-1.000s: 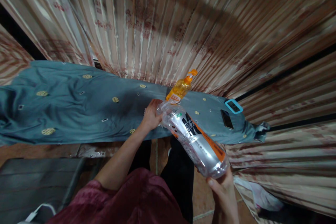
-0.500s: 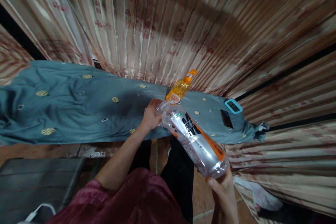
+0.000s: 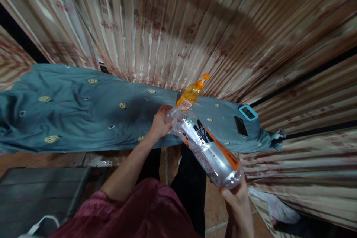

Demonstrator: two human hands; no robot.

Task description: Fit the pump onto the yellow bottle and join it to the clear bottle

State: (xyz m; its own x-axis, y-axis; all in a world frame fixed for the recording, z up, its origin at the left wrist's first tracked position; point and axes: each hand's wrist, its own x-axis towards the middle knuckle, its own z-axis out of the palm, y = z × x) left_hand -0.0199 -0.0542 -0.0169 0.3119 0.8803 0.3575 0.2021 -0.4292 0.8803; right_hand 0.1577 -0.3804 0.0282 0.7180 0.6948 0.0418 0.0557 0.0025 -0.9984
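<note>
A large clear plastic bottle (image 3: 208,148) with a silver and orange label is tilted over the near edge of the cloth-covered surface, its neck toward the upper left. My left hand (image 3: 161,122) is closed around the neck end. At the lower right my right hand (image 3: 235,197) grips the base, thumb on the near side. What lies under the left hand is partly hidden. Just beyond the neck stands a pump bottle (image 3: 191,95) of orange-yellow liquid with an orange pump top; the clear bottle overlaps its lower part.
A teal cloth with yellow patterns (image 3: 75,115) covers the long narrow surface. A black phone (image 3: 241,126) and a blue-framed timer (image 3: 248,112) lie at its right end. Pleated curtains (image 3: 167,26) hang behind. A dark padded seat (image 3: 39,189) with a white cable is at lower left.
</note>
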